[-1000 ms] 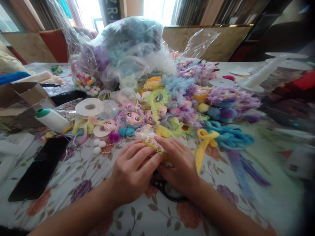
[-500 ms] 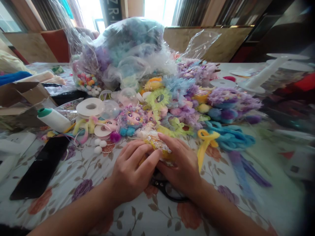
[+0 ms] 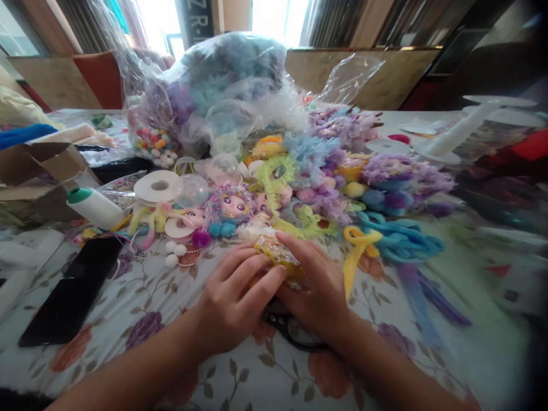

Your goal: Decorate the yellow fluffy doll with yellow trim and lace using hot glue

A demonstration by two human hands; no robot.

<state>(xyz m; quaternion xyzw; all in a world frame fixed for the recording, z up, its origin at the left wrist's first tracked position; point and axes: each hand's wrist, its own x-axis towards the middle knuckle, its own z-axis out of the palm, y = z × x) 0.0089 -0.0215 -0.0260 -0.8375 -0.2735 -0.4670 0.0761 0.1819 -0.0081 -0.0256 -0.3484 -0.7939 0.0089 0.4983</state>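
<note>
Both hands are closed around a small yellow craft piece with sparkly silver trim (image 3: 278,251), low over the middle of the table. My left hand (image 3: 237,291) curls over its near left side, fingers bent across it. On the other side, my right hand (image 3: 319,279) grips it with the thumb beneath and the index finger along the far edge. Much of the piece is hidden by the fingers. Whitish fluff (image 3: 254,229) shows just beyond it; whether it is attached I cannot tell. Black-handled scissors (image 3: 295,334) lie under my hands, blades hidden.
Past my hands lie a purple-haired doll head (image 3: 233,206), pompoms, ribbon frills and a large plastic bag (image 3: 233,74). A phone (image 3: 71,294), a thread cone (image 3: 96,210) and a ribbon spool (image 3: 157,186) are left. Yellow strip (image 3: 357,251) and blue cord (image 3: 398,240) lie right.
My left fingers have shifted slightly right over the yellow piece, and more of its yellow edge shows. My right hand keeps nearly the same hold.
</note>
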